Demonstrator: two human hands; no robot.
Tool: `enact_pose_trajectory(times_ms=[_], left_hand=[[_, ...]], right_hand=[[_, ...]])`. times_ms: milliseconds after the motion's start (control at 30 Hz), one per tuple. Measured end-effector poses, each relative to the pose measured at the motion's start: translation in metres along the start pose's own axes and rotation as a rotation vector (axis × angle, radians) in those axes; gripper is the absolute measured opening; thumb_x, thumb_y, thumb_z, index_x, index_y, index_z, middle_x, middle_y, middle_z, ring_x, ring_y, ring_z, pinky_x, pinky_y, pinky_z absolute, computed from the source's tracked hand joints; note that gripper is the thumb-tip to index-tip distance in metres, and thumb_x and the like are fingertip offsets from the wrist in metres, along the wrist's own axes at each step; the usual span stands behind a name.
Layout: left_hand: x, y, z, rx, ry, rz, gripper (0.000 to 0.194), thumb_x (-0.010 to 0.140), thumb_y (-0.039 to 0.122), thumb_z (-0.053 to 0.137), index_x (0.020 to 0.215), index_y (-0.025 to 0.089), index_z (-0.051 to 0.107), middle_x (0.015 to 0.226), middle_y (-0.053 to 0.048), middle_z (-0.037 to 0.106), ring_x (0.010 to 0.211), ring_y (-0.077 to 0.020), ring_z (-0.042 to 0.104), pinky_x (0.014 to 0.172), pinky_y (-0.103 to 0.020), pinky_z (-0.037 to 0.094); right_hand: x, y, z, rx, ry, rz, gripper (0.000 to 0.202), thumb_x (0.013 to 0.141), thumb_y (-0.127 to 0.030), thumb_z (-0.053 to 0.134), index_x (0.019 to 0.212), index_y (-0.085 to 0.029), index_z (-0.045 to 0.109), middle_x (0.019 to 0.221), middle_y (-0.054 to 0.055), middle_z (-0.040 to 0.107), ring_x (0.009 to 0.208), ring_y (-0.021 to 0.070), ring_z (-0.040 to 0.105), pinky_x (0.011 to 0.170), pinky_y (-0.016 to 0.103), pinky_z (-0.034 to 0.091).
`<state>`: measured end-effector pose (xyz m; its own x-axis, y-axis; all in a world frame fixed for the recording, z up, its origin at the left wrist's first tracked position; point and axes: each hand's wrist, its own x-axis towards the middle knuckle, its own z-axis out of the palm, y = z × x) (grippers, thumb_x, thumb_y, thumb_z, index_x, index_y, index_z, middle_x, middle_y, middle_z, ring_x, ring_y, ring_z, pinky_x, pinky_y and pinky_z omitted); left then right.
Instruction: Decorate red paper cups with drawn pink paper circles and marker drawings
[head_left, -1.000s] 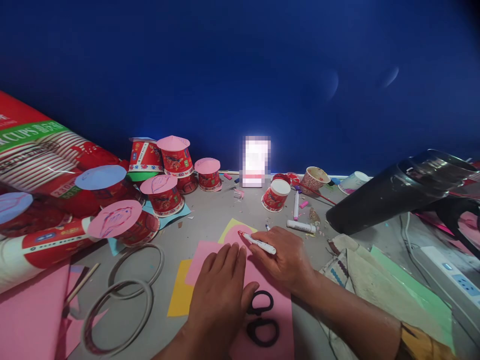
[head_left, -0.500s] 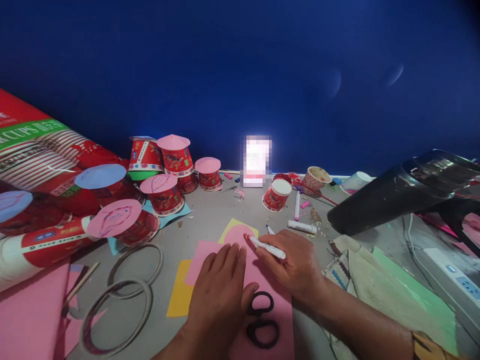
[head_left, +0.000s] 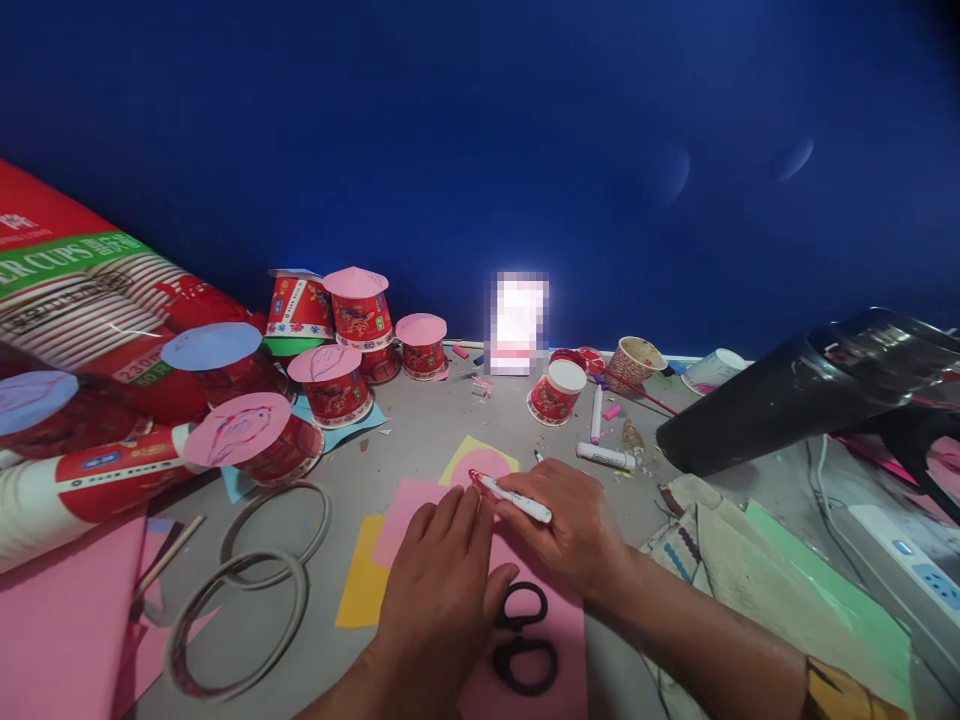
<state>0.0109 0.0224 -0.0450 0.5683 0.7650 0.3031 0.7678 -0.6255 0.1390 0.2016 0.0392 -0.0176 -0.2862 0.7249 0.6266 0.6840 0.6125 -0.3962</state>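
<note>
Pink disc [head_left: 489, 460] is lying at twelve o'clock from the person, overlapping a yellow sheet [head_left: 466, 444]; its near edge is blending into pink paper [head_left: 568, 640], so I cannot tell quite where it is ending. Taking the disc as the clock's centre, the right hand [head_left: 570, 520] is working from four o'clock, thumb and fingers pinching a white marker [head_left: 521, 500] whose red tip is touching, or nearly touching, the disc. The left hand [head_left: 439, 570] is resting at seven o'clock and grasping nothing: its fingers are lying stretched and flat, seeming to steady the paper.

Compared with half a second ago, the tip is sitting further toward nine o'clock, close beside the left fingertips. So the marking is apparently passing to the disc's left part, and the left hand is leaving it little room there. Any fresh ink is showing too small to judge.

Scissors [head_left: 517, 645] are lying near six o'clock, only their loops showing. A spare marker [head_left: 606, 456] is lying at three, and a red cup [head_left: 553, 400] is standing base-up between one and two.
</note>
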Motion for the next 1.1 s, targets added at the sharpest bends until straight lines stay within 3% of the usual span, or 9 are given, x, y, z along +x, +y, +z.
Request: enact_pose_trajectory(times_ms=[533, 767, 1100], left_hand=[[-0.0028, -0.0021, 0.0063, 0.064, 0.02, 0.035, 0.054, 0.098, 0.051, 0.06, 0.135, 0.012, 0.065, 0.137, -0.017, 0.07, 0.125, -0.0344, 0.062, 0.101, -0.049, 0.047], [-0.001, -0.0004, 0.0037, -0.001, -0.029, -0.013, 0.046, 0.096, 0.048, 0.066, 0.129, 0.015, 0.068, 0.138, -0.017, 0.069, 0.126, -0.0342, 0.062, 0.103, -0.049, 0.047], [-0.0008, -0.0018, 0.0042, 0.061, -0.013, 0.007, 0.049, 0.097, 0.049, 0.062, 0.13, 0.014, 0.07, 0.138, -0.015, 0.071, 0.125, -0.0339, 0.064, 0.102, -0.049, 0.048]], right_hand=[[0.0006, 0.0059, -0.0022, -0.107, 0.024, 0.034, 0.017, 0.104, -0.032, 0.062, 0.108, -0.019, 0.073, 0.083, 0.004, 0.079, 0.071, 0.0199, 0.067, 0.067, 0.033, 0.046], [0.0014, -0.0018, -0.0026, -0.047, -0.004, -0.009, 0.018, 0.104, -0.033, 0.062, 0.106, -0.019, 0.073, 0.081, 0.003, 0.078, 0.071, 0.0185, 0.068, 0.068, 0.031, 0.047], [0.0029, 0.0054, 0.003, -0.087, -0.011, 0.001, 0.017, 0.102, -0.032, 0.065, 0.106, -0.018, 0.074, 0.082, 0.004, 0.078, 0.072, 0.0202, 0.068, 0.068, 0.033, 0.047]])
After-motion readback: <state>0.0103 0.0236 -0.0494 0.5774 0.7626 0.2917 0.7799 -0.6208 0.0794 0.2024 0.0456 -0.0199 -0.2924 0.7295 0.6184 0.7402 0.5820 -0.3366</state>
